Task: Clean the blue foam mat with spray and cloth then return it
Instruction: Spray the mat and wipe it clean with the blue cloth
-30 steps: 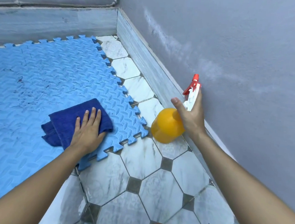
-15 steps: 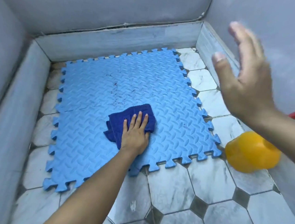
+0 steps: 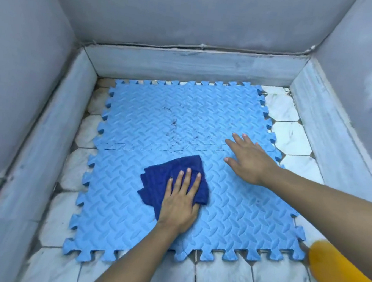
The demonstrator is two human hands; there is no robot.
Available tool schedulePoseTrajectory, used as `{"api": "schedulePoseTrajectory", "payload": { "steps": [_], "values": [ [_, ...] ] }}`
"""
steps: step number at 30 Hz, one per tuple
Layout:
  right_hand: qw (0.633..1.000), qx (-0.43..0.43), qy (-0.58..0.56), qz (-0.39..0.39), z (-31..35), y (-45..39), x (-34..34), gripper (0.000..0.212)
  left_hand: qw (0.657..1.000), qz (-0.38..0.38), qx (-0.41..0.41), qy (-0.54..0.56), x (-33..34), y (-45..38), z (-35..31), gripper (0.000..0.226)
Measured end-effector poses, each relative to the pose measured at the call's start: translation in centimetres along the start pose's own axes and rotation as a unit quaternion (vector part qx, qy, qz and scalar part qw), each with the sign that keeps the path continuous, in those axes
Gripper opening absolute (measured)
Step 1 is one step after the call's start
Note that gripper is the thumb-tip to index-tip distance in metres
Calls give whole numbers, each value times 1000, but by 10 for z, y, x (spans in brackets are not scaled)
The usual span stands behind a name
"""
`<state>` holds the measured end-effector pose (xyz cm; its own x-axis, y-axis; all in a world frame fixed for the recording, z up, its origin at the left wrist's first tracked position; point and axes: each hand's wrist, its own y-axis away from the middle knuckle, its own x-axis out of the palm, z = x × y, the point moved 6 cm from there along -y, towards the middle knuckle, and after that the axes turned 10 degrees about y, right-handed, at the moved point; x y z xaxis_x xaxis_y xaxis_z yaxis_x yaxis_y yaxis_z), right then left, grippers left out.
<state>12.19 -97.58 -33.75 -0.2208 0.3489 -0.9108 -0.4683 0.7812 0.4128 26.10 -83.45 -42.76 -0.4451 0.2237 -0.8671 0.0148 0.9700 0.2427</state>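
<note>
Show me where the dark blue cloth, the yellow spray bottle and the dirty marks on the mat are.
dark blue cloth point(image 3: 161, 179): head view, bare folded part left of the fingers.
yellow spray bottle point(image 3: 335, 273): head view, blurred body.
dirty marks point(image 3: 174, 125): head view, dark smudge at the mat's centre.

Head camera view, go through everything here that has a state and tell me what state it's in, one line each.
Blue foam mat: flat on the tiled floor, dark marks near its middle.
Dark blue cloth: bunched, pressed on the mat.
Left hand: palm down on the cloth, fingers spread.
Right hand: open, empty, low over or on the mat.
Orange spray bottle: on the floor beside the mat, mostly hidden by the right arm.
</note>
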Motion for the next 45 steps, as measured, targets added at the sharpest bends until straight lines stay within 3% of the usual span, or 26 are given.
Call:
{"api": "schedulePoseTrajectory", "payload": {
  "steps": [3, 6, 9, 11, 14, 17, 22, 24, 26, 28, 30, 32, 34, 36, 38, 42, 45],
  "values": [
    [999, 29, -13, 2, -21, 2, 15, 60, 998, -27, -50, 16, -18, -16, 22, 72],
    [998, 52, -46, 0, -30, -16, 48, 61, 981, -110, -151, 51, -49, -55, 62, 65],
    [990, 83, -87, -69, -33, -39, 71, 63, 955, -136, -256, 67, -89, -97, 123, 64],
    [979, 114, -106, -132, -35, -42, 76, 66, 954, -104, -272, 63, -103, -102, 143, 62],
    [964, 170, -91, -181, -39, -45, 77, 63, 993, -53, -102, 3, -80, -92, 99, 66],
    [968, 179, -64, -165, -42, -48, 81, 61, 995, 7, 77, -67, -31, -74, 19, 78],
    [967, 173, -55, -182, -44, -52, 81, 62, 994, -66, 79, -46, -58, -202, 5, 72],
    [968, 172, -51, -175, -47, -53, 83, 61, 997, -78, 12, -16, -82, -252, 39, 66],
    [968, 174, -50, -174, -45, -51, 83, 61, 986, -122, -109, 10, -111, -272, 96, 63],
    [966, 176, -47, -181, -42, -51, 84, 62, 963, -151, -224, 16, -138, -264, 160, 63],
    [965, 182, -46, -184, -42, -51, 84, 62, 953, -148, -264, 17, -147, -239, 191, 63],
    [964, 185, -47, -185, -43, -53, 82, 62, 975, -138, -174, -24, -128, -217, 162, 64],
    [966, 180, -45, -178, -44, -54, 81, 62, 995, -87, -23, -43, -86, -190, 86, 72],
    [964, 181, -51, -186, -44, -52, 81, 64, 989, -19, 138, -47, -45, -159, 10, 75],
    [959, 192, -53, -201, -47, -50, 80, 66, 984, 4, 176, -23, -38, -161, -17, 73],
    [959, 198, -59, -194, -48, -51, 80, 63, 996, -85, 5, 16, -97, -233, 74, 66],
    [960, 193, -73, -191, -45, -51, 81, 64, 967, -151, -203, 36, -152, -253, 178, 62]
  ]
}}
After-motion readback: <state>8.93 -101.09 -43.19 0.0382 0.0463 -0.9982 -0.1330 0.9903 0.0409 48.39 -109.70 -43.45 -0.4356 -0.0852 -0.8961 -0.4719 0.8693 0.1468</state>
